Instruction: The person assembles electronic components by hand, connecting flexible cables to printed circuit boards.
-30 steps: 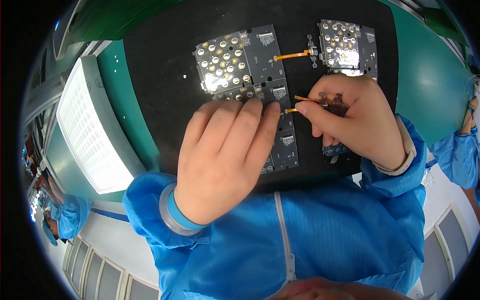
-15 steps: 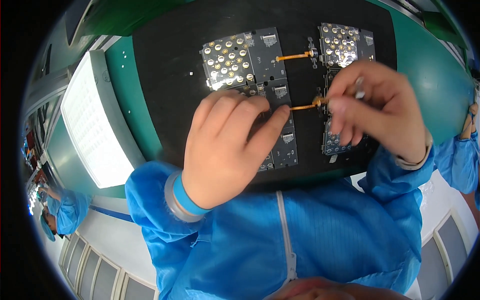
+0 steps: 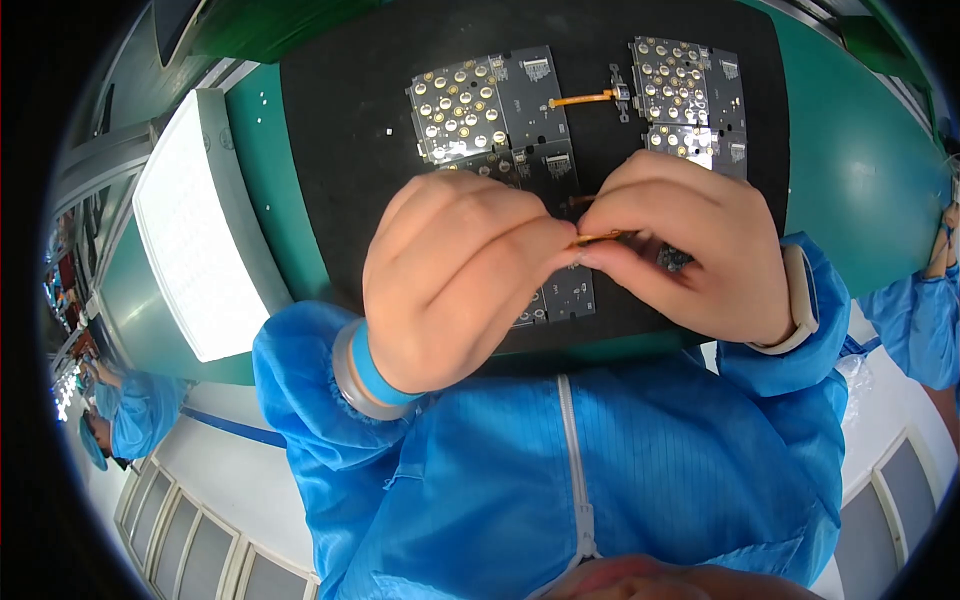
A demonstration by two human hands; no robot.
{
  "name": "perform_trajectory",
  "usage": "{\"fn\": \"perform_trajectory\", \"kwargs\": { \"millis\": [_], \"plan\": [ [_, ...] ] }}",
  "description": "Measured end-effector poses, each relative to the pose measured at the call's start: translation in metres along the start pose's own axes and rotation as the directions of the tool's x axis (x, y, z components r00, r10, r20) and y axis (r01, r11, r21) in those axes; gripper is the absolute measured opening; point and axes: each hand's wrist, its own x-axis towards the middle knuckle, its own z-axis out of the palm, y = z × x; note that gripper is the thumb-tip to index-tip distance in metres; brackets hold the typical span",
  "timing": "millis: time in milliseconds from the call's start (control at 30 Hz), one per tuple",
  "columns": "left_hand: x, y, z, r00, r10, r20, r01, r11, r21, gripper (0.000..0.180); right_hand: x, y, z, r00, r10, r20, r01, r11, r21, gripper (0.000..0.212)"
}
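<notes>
My left hand (image 3: 460, 270) and my right hand (image 3: 700, 240) meet fingertip to fingertip above the lower part of the left circuit board panel (image 3: 536, 125). Between them is a short orange flex cable (image 3: 602, 238), pinched by thumb and finger on each side; its ends are covered by my fingers. Just above the pinch, a bit of another brown-orange strip (image 3: 581, 201) shows, partly behind my right fingers. Farther up, an orange flex cable (image 3: 583, 99) with a small metal-framed part (image 3: 621, 94) bridges the gap to the right circuit board panel (image 3: 726, 112). Both panels carry rows of round metal domes.
A black mat (image 3: 340, 150) lies under the boards on a green table (image 3: 850, 170). On the left stands a lit white panel (image 3: 200, 230), with tiny white pieces nearby. Other people in blue work at the far left (image 3: 145, 410) and right edge (image 3: 910, 320).
My right hand has come left and down from the right panel to meet my left fingertips. My left fingers, earlier spread over the board, now pinch the flex cable.
</notes>
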Motion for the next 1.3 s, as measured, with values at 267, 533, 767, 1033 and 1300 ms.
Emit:
{"fn": "perform_trajectory", "kwargs": {
  "millis": [267, 533, 767, 1033, 1300],
  "plan": [
    [0.001, -0.002, 0.007, 0.989, 0.116, 0.095, -0.114, 0.993, -0.022, 0.022, -0.008, 0.013, -0.004, 0.918, -0.391, -0.065, 0.369, 0.903, -0.221, 0.015],
    [-0.015, 0.012, -0.011, 0.989, 0.074, 0.127, -0.094, 0.983, 0.155, 0.019, -0.029, 0.007, 0.009, 0.948, -0.287, -0.135, 0.255, 0.943, -0.214, 0.015],
    [-0.036, 0.029, -0.02, 0.987, -0.149, 0.064, 0.108, 0.898, 0.427, 0.022, -0.045, 0.018, 0.022, 0.975, -0.188, -0.119, 0.146, 0.943, -0.3, 0.014],
    [-0.057, 0.057, 0.03, 0.951, -0.209, 0.23, 0.074, 0.872, 0.484, 0.037, -0.049, 0.018, 0.02, 0.977, -0.186, -0.102, 0.145, 0.936, -0.321, 0.016],
    [-0.056, 0.059, 0.034, 0.954, -0.194, 0.23, 0.034, 0.829, 0.558, 0.035, -0.051, 0.018, 0.02, 0.978, -0.182, -0.102, 0.138, 0.932, -0.336, 0.015]
  ]
}}
